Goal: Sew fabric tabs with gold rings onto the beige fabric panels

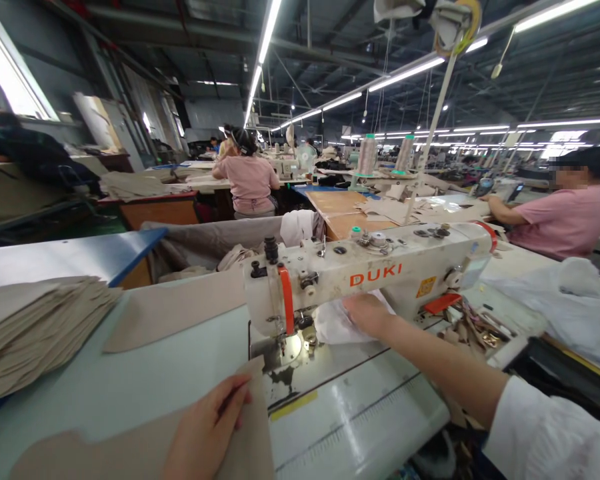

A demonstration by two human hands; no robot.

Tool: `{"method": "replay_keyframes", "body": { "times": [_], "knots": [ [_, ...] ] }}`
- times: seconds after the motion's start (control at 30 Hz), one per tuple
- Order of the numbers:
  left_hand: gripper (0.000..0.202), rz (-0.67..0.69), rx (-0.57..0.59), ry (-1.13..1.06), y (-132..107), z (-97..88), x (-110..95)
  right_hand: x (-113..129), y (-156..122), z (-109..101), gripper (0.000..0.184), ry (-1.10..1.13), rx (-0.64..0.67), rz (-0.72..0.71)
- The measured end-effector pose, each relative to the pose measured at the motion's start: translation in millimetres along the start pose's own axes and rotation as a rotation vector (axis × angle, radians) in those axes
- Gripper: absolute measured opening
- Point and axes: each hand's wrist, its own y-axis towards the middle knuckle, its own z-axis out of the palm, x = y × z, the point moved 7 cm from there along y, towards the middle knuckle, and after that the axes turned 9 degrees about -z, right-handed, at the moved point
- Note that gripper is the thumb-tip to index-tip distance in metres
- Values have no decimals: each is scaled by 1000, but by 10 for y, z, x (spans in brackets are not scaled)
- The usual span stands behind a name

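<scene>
My left hand (pixel 207 430) rests on a beige fabric piece (pixel 130 453) at the table's near edge, thumb and fingers pinching its right edge close to the needle plate. My right hand (pixel 367 313) reaches under the arm of the white DUKI sewing machine (pixel 375 270) and lies on a white cloth (pixel 335 327) behind the needle; its fingers are hidden by the cloth and machine. The lit needle area (pixel 293 343) sits between both hands.
A stack of beige cut pieces (pixel 35 330) lies at the left. Another beige panel (pixel 175 307) lies behind the machine head. Thread cones (pixel 366 155) stand beyond. Workers in pink shirts sit ahead (pixel 250 180) and at the right (pixel 565 217). Scraps pile at the right (pixel 473 327).
</scene>
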Motion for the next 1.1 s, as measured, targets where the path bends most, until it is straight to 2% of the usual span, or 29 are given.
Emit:
{"method": "replay_keyframes", "body": {
  "times": [0.13,0.23,0.4,0.47,0.57,0.67,0.73,0.8,0.9,1.1],
  "knots": [
    [28,25,-10,-10,-10,-3,1,-63,-54,-13,21,87,-74,1],
    [29,42,-10,-25,-28,-8,-5,-71,-194,-58,18,189,-177,23],
    [30,45,-6,-48,-53,-13,-28,105,-517,-123,14,414,-348,-2],
    [28,57,-1,-60,-54,-19,-47,172,-621,-129,10,591,-429,-10],
    [27,71,-7,-66,-62,-41,-75,263,-724,-82,6,1011,-541,-15],
    [27,85,-5,-88,-144,-39,-124,445,-767,36,11,1295,-541,-5],
    [25,100,54,-146,-255,28,-181,619,-779,102,13,1405,-527,-20],
    [23,92,168,-247,-381,156,-239,809,-779,135,13,1474,-521,-67],
    [24,21,319,-435,-517,337,-284,1057,-760,155,12,1529,-498,-123],
    [42,-182,444,-735,-565,417,-238,1307,-774,107,8,1512,-529,-215]
  ]
}}
